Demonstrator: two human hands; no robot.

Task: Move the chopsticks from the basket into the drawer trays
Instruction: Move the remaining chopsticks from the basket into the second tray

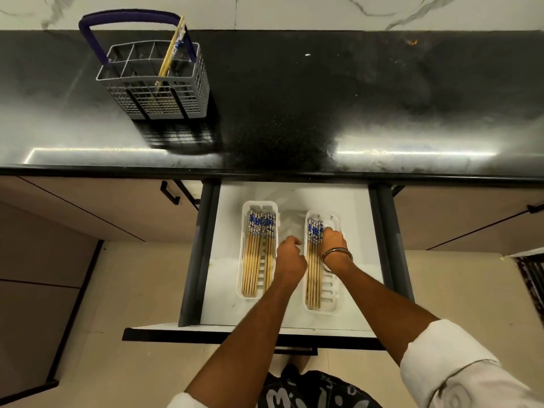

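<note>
While right hand (332,245) fingers curl onto chopsticks (314,260) in right tray (331,293), grip unclear, left hand (290,257) sits loosely fisted, empty, between trays. Left tray (272,206) well loaded. Far up-left on bench (294,113), basket (156,81) holds two more.

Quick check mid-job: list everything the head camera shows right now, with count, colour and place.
Basket: one, grey mesh with a blue handle, on the countertop at far left.
Chopsticks in basket: a few, wooden with blue-white tops, standing tilted in a rear compartment.
Countertop: one, glossy black, across the top.
Drawer: one, white inside with dark sides, pulled open below the countertop.
Left tray: one, white, holding many chopsticks.
Right tray: one, white, holding a smaller row along its left side.
Bracelet: one, metal, right wrist.
Left hand: between the trays, fingers curled.
Right hand: over the right tray, at the chopstick tops.
</note>
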